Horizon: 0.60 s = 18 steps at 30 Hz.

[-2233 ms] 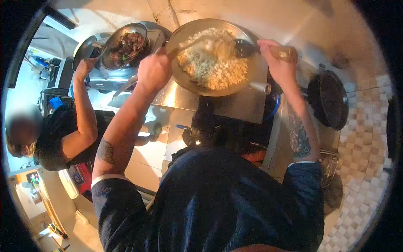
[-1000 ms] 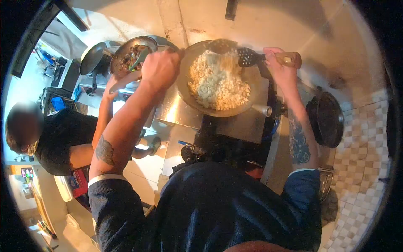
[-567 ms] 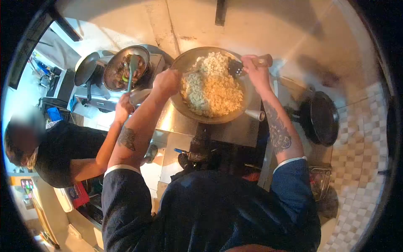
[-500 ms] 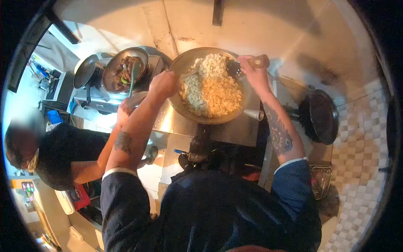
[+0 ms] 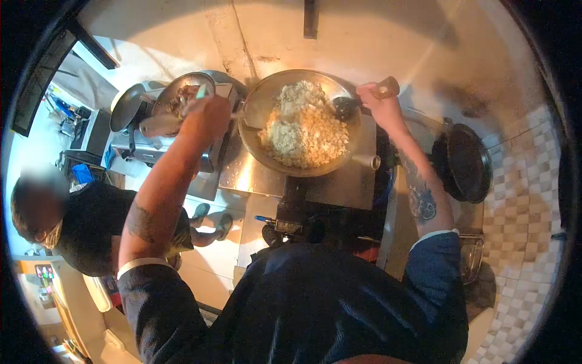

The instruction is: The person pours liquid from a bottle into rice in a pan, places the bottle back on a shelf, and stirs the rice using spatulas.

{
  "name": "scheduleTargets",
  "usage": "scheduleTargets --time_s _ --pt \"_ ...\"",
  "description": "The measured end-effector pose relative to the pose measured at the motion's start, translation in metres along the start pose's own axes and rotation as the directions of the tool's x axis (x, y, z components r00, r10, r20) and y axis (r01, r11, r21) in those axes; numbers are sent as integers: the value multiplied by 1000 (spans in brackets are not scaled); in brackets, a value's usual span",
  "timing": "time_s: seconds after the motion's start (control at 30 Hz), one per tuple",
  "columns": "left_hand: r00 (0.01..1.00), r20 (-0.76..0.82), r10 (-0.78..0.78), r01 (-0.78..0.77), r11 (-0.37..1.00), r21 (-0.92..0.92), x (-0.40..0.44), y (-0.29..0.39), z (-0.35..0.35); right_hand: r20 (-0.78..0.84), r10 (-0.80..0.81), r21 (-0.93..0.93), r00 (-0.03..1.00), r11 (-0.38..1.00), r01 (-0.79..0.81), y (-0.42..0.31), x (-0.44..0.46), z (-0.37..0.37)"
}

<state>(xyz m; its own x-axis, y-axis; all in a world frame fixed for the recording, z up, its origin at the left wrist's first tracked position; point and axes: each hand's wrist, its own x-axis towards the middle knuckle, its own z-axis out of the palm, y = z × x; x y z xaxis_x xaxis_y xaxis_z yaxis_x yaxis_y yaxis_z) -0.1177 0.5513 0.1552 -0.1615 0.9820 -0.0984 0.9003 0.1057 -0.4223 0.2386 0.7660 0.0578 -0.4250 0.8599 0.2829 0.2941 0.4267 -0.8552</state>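
Observation:
A wide wok (image 5: 257, 100) holds rice (image 5: 312, 130), pale in places and yellow-orange in others. Closed round a wooden-handled utensil (image 5: 160, 125), my left hand (image 5: 209, 118) is left of the wok, with the utensil's thin far end reaching over the wok's left side. My right hand (image 5: 381, 108) grips the wooden handle of a black slotted spatula (image 5: 345, 108), whose head lies inside the wok's right side, touching or close to the rice. The wok's metal handle (image 5: 367, 161) sticks out at the lower right.
Left of the wok, a pan of dark food (image 5: 187, 91) sits on a stove, partly behind my left hand. Another pan (image 5: 126, 109) is farther left. A co-worker in black (image 5: 97, 224) stands at the left, hands hidden. A dark pan (image 5: 467, 162) lies at the right.
My left hand has moved left, away from the wok, and my right hand slightly right. The rice has shifted and its colours are more mixed. The co-worker's forearm is now hidden behind my left arm.

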Motion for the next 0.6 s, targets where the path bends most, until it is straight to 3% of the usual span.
scheduleTargets --time_s 0.07,0.13,0.17,0.2,0.27,0.3,0.4,0.43,0.53,0.57,0.6 --pt "990 139 38 -8 978 -208 12 9 32 -5 86 191 996 978 -83 5 -4 12" --pt "992 123 -33 79 915 -396 27 41 85 -57 126 384 990 919 -95 -3 -9 35" --pt "991 118 -68 117 868 -482 32 55 96 -38 112 351 993 932 -92 -16 -12 39" --pt "991 131 0 58 897 -439 32 69 89 -62 13 218 998 976 1 -22 -10 42" --pt "986 112 -123 165 807 -568 29 78 104 -51 -139 -4 989 990 139 -34 -15 45" --pt "990 84 -112 140 805 -577 26 77 103 -30 -196 -84 980 978 193 -44 -19 43" --pt "993 1 -119 97 805 -585 10 53 78 -50 -243 -58 969 969 240 -51 -25 35" --pt "992 -20 -128 93 810 -580 4 48 66 -49 -188 30 981 981 190 -59 -25 33" --pt "978 -125 -165 84 868 -489 -13 39 25 -29 -273 -128 962 955 267 -92 -31 13" --pt "974 -163 -155 65 888 -456 -18 38 12 -61 -390 -265 919 894 362 -95 -32 9" --pt "970 -199 -141 46 906 -421 -21 38 6 -79 -405 -253 911 892 375 -98 -32 6"
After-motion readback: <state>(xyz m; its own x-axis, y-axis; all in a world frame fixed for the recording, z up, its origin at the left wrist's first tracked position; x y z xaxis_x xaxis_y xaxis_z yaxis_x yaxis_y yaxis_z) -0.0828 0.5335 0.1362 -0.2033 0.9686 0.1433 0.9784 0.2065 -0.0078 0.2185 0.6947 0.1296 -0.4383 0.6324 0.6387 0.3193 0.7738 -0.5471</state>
